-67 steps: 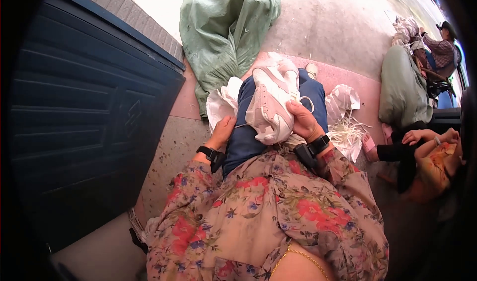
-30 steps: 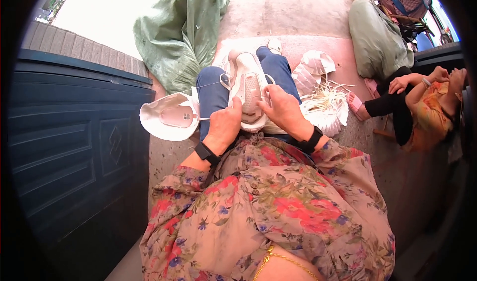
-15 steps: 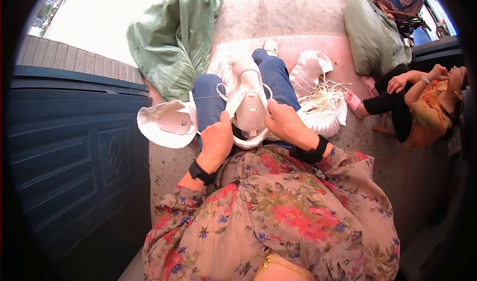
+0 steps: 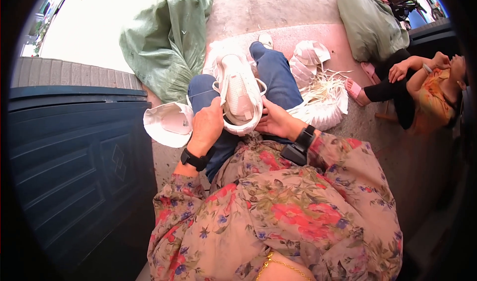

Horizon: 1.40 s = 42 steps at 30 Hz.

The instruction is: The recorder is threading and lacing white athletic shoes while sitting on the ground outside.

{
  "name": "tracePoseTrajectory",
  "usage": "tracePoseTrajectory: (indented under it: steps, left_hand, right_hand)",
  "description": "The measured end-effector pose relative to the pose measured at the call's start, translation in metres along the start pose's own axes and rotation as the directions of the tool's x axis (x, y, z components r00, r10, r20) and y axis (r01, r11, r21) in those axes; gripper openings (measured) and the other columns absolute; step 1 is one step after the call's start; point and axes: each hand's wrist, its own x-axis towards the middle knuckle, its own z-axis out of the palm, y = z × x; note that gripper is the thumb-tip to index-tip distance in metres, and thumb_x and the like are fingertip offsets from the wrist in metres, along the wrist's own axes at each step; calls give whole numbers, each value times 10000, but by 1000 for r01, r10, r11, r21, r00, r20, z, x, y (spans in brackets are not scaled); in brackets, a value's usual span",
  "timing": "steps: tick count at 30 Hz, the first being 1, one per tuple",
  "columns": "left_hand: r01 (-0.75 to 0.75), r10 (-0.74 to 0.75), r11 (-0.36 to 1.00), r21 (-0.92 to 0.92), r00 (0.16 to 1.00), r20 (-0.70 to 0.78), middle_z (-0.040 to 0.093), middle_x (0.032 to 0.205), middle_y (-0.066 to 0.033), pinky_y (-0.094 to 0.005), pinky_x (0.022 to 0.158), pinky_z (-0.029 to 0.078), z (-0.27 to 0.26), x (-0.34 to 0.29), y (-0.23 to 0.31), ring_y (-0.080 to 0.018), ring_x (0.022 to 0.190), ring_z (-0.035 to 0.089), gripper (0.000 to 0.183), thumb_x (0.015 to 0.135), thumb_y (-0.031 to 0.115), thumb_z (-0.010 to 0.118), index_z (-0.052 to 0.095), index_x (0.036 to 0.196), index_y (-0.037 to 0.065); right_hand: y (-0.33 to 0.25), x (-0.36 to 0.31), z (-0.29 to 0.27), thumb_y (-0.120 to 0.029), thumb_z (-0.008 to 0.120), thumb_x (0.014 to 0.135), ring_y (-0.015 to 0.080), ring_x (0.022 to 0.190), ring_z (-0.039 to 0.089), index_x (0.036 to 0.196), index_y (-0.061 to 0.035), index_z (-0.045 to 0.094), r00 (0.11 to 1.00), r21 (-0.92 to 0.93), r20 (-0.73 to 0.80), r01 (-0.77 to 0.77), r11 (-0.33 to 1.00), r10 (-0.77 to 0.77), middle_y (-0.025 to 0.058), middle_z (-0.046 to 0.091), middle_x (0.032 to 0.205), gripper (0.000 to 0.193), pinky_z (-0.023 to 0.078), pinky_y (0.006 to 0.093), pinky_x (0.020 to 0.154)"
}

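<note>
A white shoe upper (image 4: 237, 90) rests over my lap between my blue trouser legs, its rounded end toward me and white loops at both sides. My left hand (image 4: 206, 125) is closed, pinching its left edge. On the right, my right hand (image 4: 276, 120) grips the lower side, with thumb above and fingers partly hidden beneath. A thin pale thread (image 4: 198, 91) runs out to the left from near the upper. Beside my left knee hangs another white shoe piece (image 4: 169, 124), cupped and open at the top.
A stack of white shoe pieces (image 4: 325, 107) with pale strips lies right of my leg. Large green sacks (image 4: 166, 42) stand ahead, left and right. A seated person (image 4: 430, 95) in pink sandals is at the right. A dark blue panelled door (image 4: 79, 157) borders the left.
The shoe upper has turned, its near end lifting and showing more of its curved rim. My right hand has shifted down from its top edge to its lower side, the wrist rolling over.
</note>
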Motion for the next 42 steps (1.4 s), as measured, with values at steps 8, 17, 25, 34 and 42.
tracePoseTrajectory:
  steps: [8,17,25,34,42]
  left_hand:
    - [19,-27,997,78,995,99,572,601,-203,-481,519,440,-2,-21,12,-377,591,582,210,832,108,450,506,1032,74]
    - [-6,10,998,-62,998,70,573,606,-196,-461,505,435,0,-33,2,-376,578,574,243,829,126,473,518,1066,102]
    - [12,-7,983,181,999,-33,567,562,-144,-434,476,445,21,-7,8,-326,536,587,249,796,82,480,522,1041,84]
    - [-29,29,976,215,1000,1,564,556,-118,-411,468,451,26,-6,15,-309,531,587,300,787,58,467,528,1079,86]
    - [147,-140,976,158,989,-58,570,546,-157,-422,474,467,31,-18,36,-320,525,597,311,790,86,470,465,1081,-24]
  right_hand:
    - [6,5,16,-481,460,851,237,891,539,1115,-48,482,990,106,-138,15,994,0,157,546,1023,508,435,349,809]
    - [15,22,5,-445,495,858,218,838,553,1127,-41,477,996,207,-60,74,976,-62,132,576,972,485,444,345,779]
    - [-18,-17,5,-439,423,887,212,916,528,1110,-21,472,1000,-36,9,30,999,-30,121,551,980,476,416,334,848]
    - [-72,12,17,-272,550,850,119,641,480,904,-10,571,876,-418,32,450,789,-482,-19,554,767,269,371,223,560]
    - [-75,3,0,-281,670,734,227,733,606,864,39,528,857,-719,6,362,594,-515,154,599,825,374,464,295,662]
